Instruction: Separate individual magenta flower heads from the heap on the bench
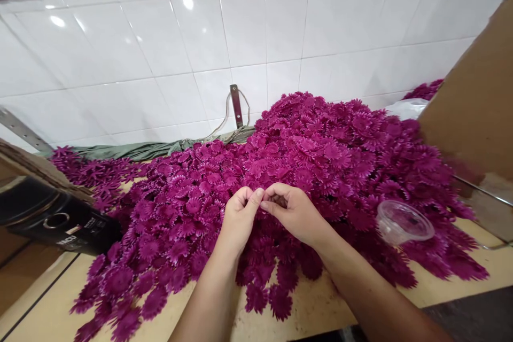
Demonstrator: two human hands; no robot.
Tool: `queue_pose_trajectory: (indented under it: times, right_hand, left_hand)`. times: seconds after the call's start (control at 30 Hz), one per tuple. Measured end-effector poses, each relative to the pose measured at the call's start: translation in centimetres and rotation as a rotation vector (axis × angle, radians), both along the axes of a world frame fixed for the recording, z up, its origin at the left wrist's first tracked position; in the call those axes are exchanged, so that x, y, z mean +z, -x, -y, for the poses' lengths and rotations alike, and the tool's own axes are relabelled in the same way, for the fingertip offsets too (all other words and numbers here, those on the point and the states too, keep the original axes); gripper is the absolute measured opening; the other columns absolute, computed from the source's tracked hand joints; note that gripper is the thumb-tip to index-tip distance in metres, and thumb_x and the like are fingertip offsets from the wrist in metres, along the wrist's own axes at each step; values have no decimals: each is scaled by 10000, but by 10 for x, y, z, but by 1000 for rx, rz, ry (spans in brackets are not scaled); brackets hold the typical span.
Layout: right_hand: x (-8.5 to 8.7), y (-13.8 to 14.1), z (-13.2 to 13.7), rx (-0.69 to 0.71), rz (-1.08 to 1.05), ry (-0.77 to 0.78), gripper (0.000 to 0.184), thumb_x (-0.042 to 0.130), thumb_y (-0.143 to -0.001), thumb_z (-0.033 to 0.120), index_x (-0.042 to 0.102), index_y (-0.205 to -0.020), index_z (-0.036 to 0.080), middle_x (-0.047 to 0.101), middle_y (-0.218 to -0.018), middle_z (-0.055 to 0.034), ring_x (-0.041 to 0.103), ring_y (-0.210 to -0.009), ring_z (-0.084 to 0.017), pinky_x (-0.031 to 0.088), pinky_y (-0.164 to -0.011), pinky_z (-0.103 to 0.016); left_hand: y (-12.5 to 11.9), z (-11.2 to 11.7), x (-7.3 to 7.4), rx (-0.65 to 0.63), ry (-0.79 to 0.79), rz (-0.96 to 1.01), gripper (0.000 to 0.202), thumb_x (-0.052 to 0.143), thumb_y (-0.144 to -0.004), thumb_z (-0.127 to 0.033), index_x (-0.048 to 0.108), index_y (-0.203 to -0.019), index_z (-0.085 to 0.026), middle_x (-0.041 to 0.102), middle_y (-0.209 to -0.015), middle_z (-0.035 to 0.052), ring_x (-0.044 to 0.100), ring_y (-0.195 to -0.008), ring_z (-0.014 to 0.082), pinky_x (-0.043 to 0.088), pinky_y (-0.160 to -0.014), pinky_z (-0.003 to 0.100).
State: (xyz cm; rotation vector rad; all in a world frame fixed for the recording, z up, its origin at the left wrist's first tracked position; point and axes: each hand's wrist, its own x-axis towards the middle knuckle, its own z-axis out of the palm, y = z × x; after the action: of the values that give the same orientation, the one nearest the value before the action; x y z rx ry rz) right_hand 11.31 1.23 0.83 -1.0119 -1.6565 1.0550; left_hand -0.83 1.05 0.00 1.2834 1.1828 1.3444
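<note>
- Two hands, the left hand (240, 212) and the right hand (294, 211), meet fingertip to fingertip. Each grip is closed in a pinch, but what it pinches is too small to tell.
- One heap of purple fabric flowers (320, 155), too many to count, lies on the bench (320, 304) under and beyond both grips.
- One clear plastic cup (404, 222) rests on the heap, right of the right grip.
- One black box (68, 224) sits well left of the left grip.

I count: purple flowers (304, 160), too many to tally. One clear cup (404, 222) right of right hand (294, 208), one black box (60, 219) left of left hand (239, 214), one green cloth (160, 147) beyond both.
</note>
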Motion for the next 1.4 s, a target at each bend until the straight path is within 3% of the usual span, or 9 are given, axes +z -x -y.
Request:
queue_pose_trajectory:
  times: [0.2, 0.37, 0.43, 0.57, 0.67, 0.83, 1.0, 1.2, 1.4]
  right_hand:
    - [8, 7, -9, -103, -47, -29, 74, 530, -669, 247, 533, -620, 192, 476, -579, 28, 434, -554, -118, 354, -548, -259]
    - [9, -22, -28, -427, -186, -32, 116, 569, -625, 301, 503, -626, 205, 451, -540, 39, 410, -514, -116, 343, -518, -258]
    - [10, -31, -32, -452, -181, -57, 114, 571, -634, 303, 518, -669, 209, 471, -562, 31, 436, -526, -125, 373, -537, -271]
    - [14, -26, -27, -444, 46, -256, 157, 534, -680, 212, 592, -824, 198, 603, -855, -64, 559, -799, -198, 435, -756, -358]
    - [16, -11, -13, -380, 197, -352, 183, 516, -745, 225, 612, -900, 206, 623, -985, -85, 553, -932, -219, 417, -846, -390]
    - [13, 7, 7, -67, 192, -133, 145, 572, -750, 281, 609, -863, 198, 648, -862, -59, 591, -781, -176, 471, -745, -337]
    - [8, 6, 3, 89, -31, 143, 98, 631, -660, 224, 570, -725, 184, 601, -680, 11, 558, -648, -126, 462, -660, -279]
    - [11, 0, 3, 178, -260, 380, 302, 763, -510, 356, 572, -657, 175, 566, -612, 50, 515, -595, -91, 424, -641, -251]
    - [8, 3, -4, 80, -372, 359, 312, 787, -450, 358, 566, -574, 175, 526, -532, 64, 449, -525, -69, 373, -555, -222]
  left_hand:
    - [12, 7, 1, 0, -16, 83, 361, 668, -603, -445, 425, -609, -179, 370, -559, -73, 310, -534, 70, 301, -527, 191]
    - [27, 15, -1, 123, -36, 166, 327, 672, -620, -411, 442, -618, -178, 398, -552, -72, 351, -521, 65, 326, -523, 183]
    - [29, 15, -2, 105, -9, 193, 301, 695, -596, -382, 484, -642, -171, 459, -563, -66, 400, -531, 66, 353, -542, 185]
    - [21, 12, 0, 10, 38, 221, 278, 709, -566, -347, 565, -707, -156, 585, -635, -26, 501, -585, 93, 403, -602, 215]
    - [18, 11, 1, -11, 34, 178, 255, 695, -576, -358, 553, -631, -154, 537, -569, -44, 460, -539, 83, 380, -568, 211]
    - [20, 12, -3, -18, 20, 113, 339, 661, -615, -415, 432, -560, -171, 405, -495, -79, 348, -482, 62, 294, -494, 192]
    - [17, 13, -6, -6, 23, 94, 447, 632, -624, -505, 335, -524, -187, 297, -471, -95, 242, -458, 53, 215, -454, 194]
    - [15, 15, -3, -129, 49, 73, 498, 657, -549, -583, 353, -530, -189, 324, -462, -90, 263, -452, 55, 213, -448, 201]
    - [17, 17, -3, -91, -6, 46, 495, 678, -545, -548, 336, -502, -192, 314, -455, -86, 262, -446, 57, 221, -440, 205]
